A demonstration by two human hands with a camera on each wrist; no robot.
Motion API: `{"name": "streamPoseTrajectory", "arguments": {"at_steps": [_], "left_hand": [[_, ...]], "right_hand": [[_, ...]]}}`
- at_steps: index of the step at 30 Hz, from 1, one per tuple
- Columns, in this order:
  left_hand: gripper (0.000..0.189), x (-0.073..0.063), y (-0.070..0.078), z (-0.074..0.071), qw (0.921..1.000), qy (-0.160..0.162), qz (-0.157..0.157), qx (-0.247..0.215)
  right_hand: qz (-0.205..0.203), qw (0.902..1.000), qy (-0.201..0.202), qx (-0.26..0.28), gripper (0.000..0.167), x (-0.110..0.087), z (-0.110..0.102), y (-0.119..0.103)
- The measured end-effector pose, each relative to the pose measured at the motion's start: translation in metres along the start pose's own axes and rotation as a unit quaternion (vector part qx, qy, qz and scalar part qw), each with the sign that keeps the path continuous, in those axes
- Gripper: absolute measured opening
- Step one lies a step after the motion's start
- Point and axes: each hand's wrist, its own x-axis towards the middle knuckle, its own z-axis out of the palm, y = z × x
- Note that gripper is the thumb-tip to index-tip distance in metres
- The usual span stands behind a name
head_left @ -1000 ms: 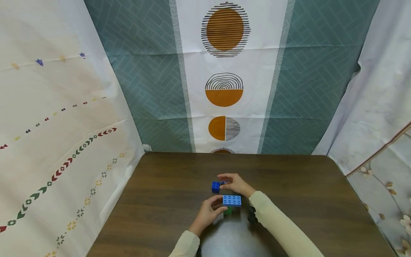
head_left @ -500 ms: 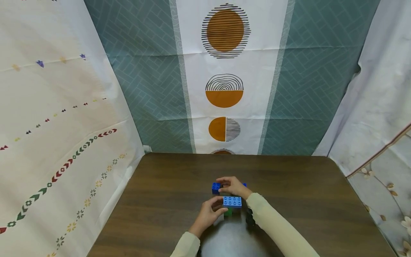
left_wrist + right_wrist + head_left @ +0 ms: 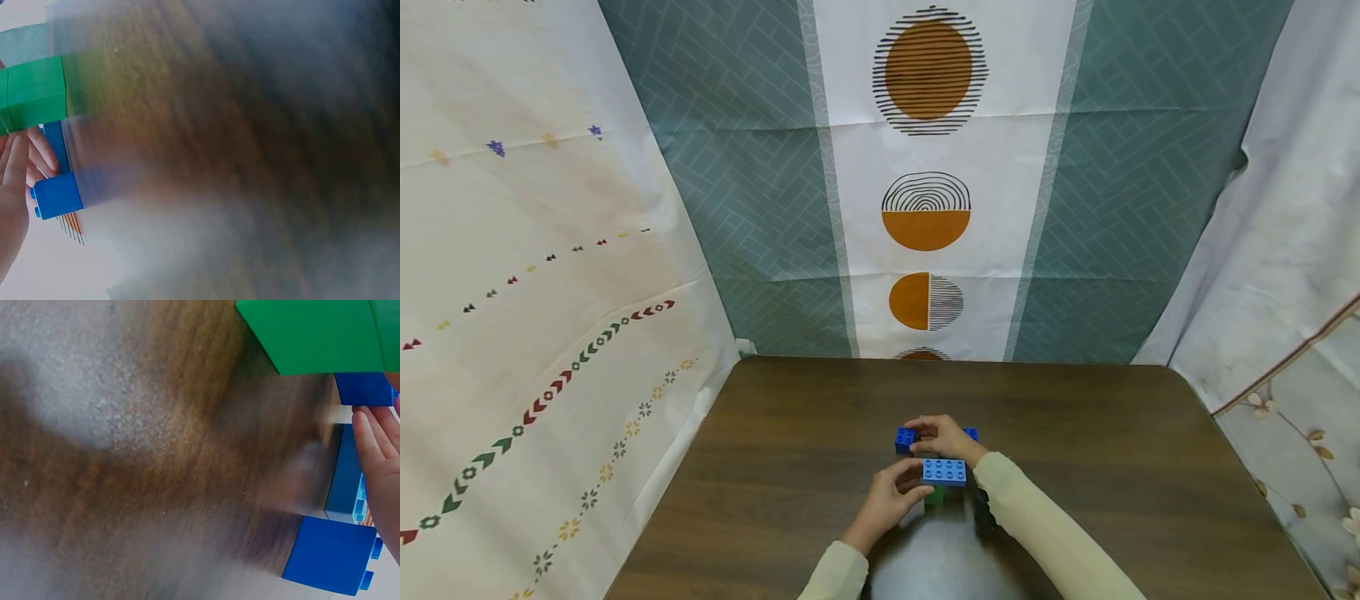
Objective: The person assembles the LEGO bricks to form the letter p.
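Near the table's middle, a light blue eight-stud toy brick (image 3: 943, 472) sits over a green part (image 3: 934, 497). My left hand (image 3: 880, 507) grips this stack at its left end, thumb low and index finger high. In the right wrist view the green brick (image 3: 319, 337) looms large at the top. Farther off, my right hand (image 3: 946, 438) pinches a small dark blue brick (image 3: 905, 440) between thumb and fingers, its fingertips at the brick's side (image 3: 365, 389). Another blue brick (image 3: 972, 433) shows just past the right hand. Mostly hidden behind that hand is a longer blue brick (image 3: 344, 469).
The brown wooden table (image 3: 805, 400) runs to a rounded far edge. A teal and white patterned cloth (image 3: 760, 208) hangs behind it, with pale cloths (image 3: 550, 333) at both sides. A grey glare patch (image 3: 947, 558) lies at the near edge.
My right hand shifts slightly left and nearer, onto the small dark blue brick, and the blue brick to its right comes into view. The left hand and its stack stay still.
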Motion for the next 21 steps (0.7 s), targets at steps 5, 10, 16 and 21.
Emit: {"name": "streamPoseTrajectory", "arguments": {"at_steps": [5,10,16,21], "left_hand": [[0.030,-0.002,0.013,-0.001,1.0000,-0.003,0.007,0.006],[0.029,-0.006,0.036,-0.004,0.9999,-0.009,0.009,0.003],[0.029,-0.006,0.029,-0.001,0.9995,-0.002,0.030,0.009],[0.032,-0.001,0.003,0.001,0.9994,0.005,0.029,0.016]], "right_hand": [[-0.006,1.0000,-0.001,0.002,0.039,0.000,0.000,0.001],[-0.018,0.9998,-0.001,0.001,0.037,-0.001,0.000,0.002],[-0.013,0.9999,-0.001,-0.011,0.036,-0.001,-0.002,0.005],[-0.005,1.0000,0.002,-0.001,0.036,-0.002,-0.004,0.002]]}}
